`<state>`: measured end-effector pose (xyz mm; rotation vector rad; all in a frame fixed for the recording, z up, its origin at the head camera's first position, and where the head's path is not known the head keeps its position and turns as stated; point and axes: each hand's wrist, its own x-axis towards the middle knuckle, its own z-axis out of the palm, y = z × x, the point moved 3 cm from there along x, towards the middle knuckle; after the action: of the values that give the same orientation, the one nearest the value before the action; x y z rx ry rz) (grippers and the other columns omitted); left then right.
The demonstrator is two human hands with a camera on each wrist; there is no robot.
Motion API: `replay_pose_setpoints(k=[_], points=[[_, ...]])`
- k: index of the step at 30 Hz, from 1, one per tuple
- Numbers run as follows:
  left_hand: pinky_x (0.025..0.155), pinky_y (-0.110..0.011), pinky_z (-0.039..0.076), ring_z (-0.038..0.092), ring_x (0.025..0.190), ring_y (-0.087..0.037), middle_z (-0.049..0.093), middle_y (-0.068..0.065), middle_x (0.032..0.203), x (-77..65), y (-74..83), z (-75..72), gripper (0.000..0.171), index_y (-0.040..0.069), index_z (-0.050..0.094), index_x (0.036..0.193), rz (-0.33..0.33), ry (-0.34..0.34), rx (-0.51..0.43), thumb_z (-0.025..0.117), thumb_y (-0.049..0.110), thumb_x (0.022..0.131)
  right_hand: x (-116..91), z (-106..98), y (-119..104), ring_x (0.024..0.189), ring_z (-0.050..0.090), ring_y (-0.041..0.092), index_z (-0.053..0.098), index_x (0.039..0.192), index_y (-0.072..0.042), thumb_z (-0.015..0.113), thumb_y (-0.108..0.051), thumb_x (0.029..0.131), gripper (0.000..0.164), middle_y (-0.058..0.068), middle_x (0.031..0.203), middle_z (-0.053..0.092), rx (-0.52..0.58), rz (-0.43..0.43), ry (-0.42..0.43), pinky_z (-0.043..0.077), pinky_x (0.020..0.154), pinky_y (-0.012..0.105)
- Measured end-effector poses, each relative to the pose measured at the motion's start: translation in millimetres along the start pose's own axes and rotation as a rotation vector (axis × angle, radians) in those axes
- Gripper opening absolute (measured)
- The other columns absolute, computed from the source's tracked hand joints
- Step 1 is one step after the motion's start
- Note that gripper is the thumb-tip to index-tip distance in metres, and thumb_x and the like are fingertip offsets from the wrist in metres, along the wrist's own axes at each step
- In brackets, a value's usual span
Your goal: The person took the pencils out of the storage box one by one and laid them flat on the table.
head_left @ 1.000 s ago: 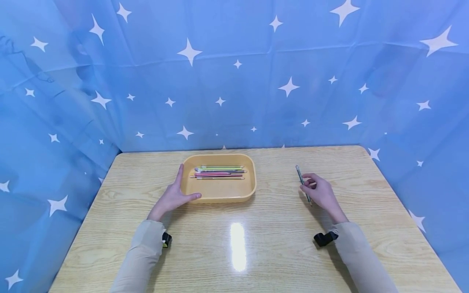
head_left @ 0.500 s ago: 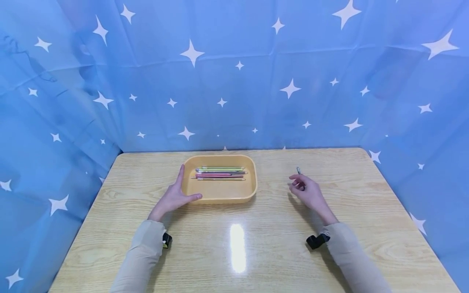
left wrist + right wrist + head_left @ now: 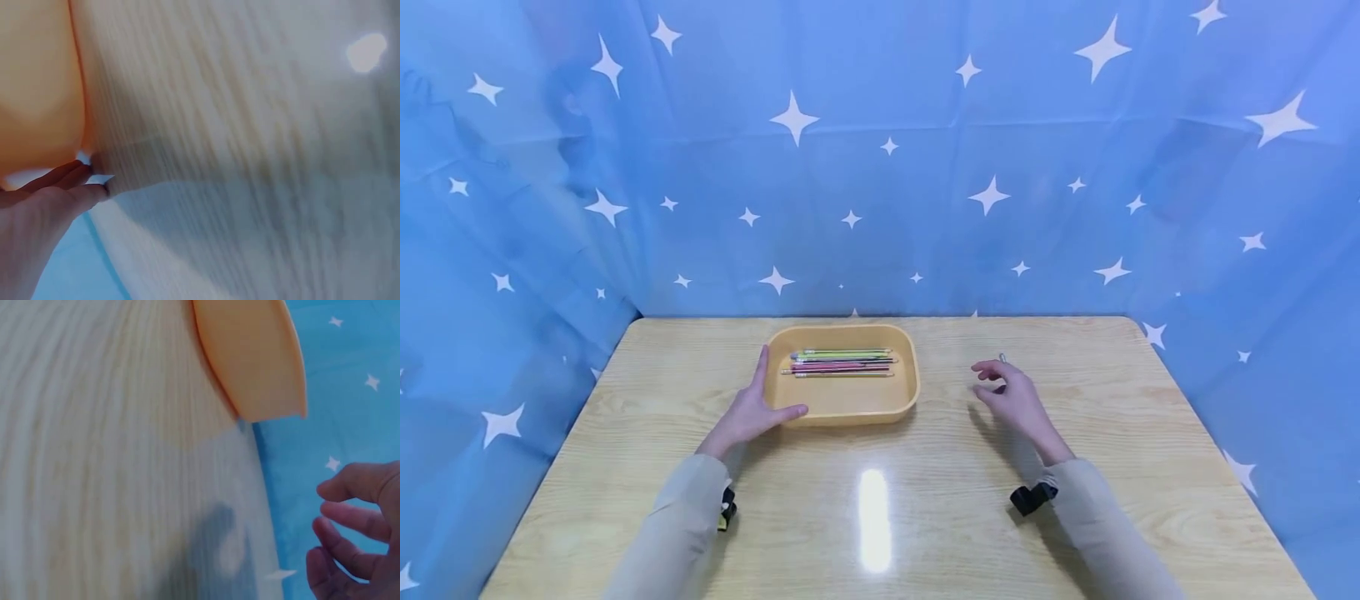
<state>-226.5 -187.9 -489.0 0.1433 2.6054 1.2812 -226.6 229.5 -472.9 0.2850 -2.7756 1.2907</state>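
Observation:
A tan tray (image 3: 842, 412) stands on the table and holds several pencils (image 3: 842, 364) lying side by side. My left hand (image 3: 748, 417) rests against its left end, thumb along the front rim and index finger along the left side. In the left wrist view, those fingertips touch the tray's corner. My right hand (image 3: 1017, 408) is right of the tray, fingers loosely bent. In the right wrist view, a gap separates thumb and fingers (image 3: 350, 515), with nothing seen between them. One end of another pencil (image 3: 1002, 357) shows just beyond this hand; the rest is hidden behind it.
The wood-grain table (image 3: 925, 517) carries a bright light reflection in front of the tray. A blue star-patterned cloth (image 3: 880, 183) hangs behind the table and at its sides. A dark wrist camera (image 3: 1033, 498) is on the right forearm.
My right hand has moved left, past the single pencil, which appears let go; its end stays nearly in place. The left hand stays on the tray, and the head view has shifted slightly.

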Motion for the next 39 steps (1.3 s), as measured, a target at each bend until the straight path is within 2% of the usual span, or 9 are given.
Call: replay_pose_setpoints(k=[6,10,14,16,20,23,25,31,39], points=[[0.103,-0.059,0.033,0.05,0.115,-0.048,0.035,-0.04,0.139,2.6,0.2,-2.8,0.129,0.018,-0.016,0.154,0.006,-0.021,0.008,0.081,0.047,0.075,9.3,7.3,-14.1,0.099,0.056,0.033,0.062,0.119,0.004,0.065,0.0,0.089,0.03,0.02,0.104,0.062,-0.004,-0.022,0.008,0.053,0.078,0.042],[0.1,-0.058,0.037,0.055,0.108,-0.043,0.043,-0.039,0.134,3.8,3.3,-4.9,0.128,0.017,-0.015,0.154,0.021,-0.016,0.0,0.082,0.044,0.074,19.1,12.8,-31.2,0.098,0.057,0.032,0.064,0.117,0.003,0.065,-0.001,0.089,0.028,0.019,0.103,0.063,0.001,-0.072,0.037,0.052,0.077,0.043],[0.1,-0.059,0.037,0.053,0.112,-0.047,0.037,-0.039,0.138,2.6,5.0,-6.0,0.128,0.016,-0.015,0.154,0.039,-0.029,0.016,0.082,0.044,0.075,26.0,25.3,-50.4,0.096,0.059,0.032,0.065,0.115,0.003,0.065,-0.001,0.089,0.027,0.017,0.103,0.064,0.063,-0.116,0.047,0.053,0.076,0.041],[0.1,-0.059,0.037,0.051,0.115,-0.049,0.032,-0.039,0.141,2.1,4.1,-6.3,0.127,0.015,-0.015,0.154,0.046,-0.038,0.036,0.081,0.044,0.076,31.3,34.0,-60.5,0.095,0.06,0.031,0.065,0.114,0.004,0.066,0.001,0.088,0.027,0.016,0.103,0.065,0.092,-0.162,0.042,0.054,0.076,0.04],[0.096,-0.059,0.041,0.054,0.11,-0.05,0.036,-0.041,0.137,3.4,3.7,-8.3,0.126,0.012,-0.015,0.153,0.073,-0.028,0.055,0.08,0.044,0.076,43.6,51.1,-82.0,0.093,0.061,0.03,0.066,0.109,0.005,0.066,0.005,0.085,0.024,0.016,0.101,0.066,0.136,-0.28,0.034,0.055,0.074,0.039],[0.098,-0.059,0.039,0.051,0.113,-0.052,0.034,-0.042,0.139,4.8,4.2,-7.7,0.127,0.013,-0.015,0.153,0.077,-0.032,0.054,0.08,0.047,0.076,49.8,63.3,-94.4,0.09,0.061,0.027,0.067,0.106,0.004,0.066,0.005,0.084,0.023,0.014,0.097,0.067,0.114,-0.346,0.001,0.055,0.073,0.039],[0.1,-0.06,0.037,0.047,0.117,-0.054,0.029,-0.042,0.141,5.1,4.0,-5.7,0.127,0.013,-0.016,0.153,0.077,-0.045,0.055,0.079,0.047,0.076,52.4,72.3,-99.1,0.089,0.062,0.026,0.067,0.106,0.003,0.066,0.004,0.083,0.023,0.013,0.096,0.067,0.087,-0.362,-0.049,0.055,0.074,0.037],[0.095,-0.058,0.042,0.052,0.112,-0.051,0.031,-0.042,0.14,3.1,3.4,-3.3,0.127,0.012,-0.017,0.153,0.067,-0.049,0.056,0.079,0.045,0.077,59.2,97.4,-104.7,0.091,0.063,0.022,0.066,0.109,0.004,0.066,0.002,0.084,0.026,0.01,0.097,0.068,0.011,-0.334,-0.212,0.053,0.08,0.03],[0.096,-0.058,0.041,0.053,0.111,-0.048,0.032,-0.041,0.141,4.4,7.0,-6.5,0.127,0.013,-0.016,0.153,0.058,-0.051,0.026,0.08,0.045,0.076,72.1,110.5,-105.7,0.089,0.064,0.019,0.069,0.106,0.001,0.068,0.0,0.084,0.022,0.007,0.096,0.07,-0.145,-0.332,-0.281,0.051,0.084,0.031]])
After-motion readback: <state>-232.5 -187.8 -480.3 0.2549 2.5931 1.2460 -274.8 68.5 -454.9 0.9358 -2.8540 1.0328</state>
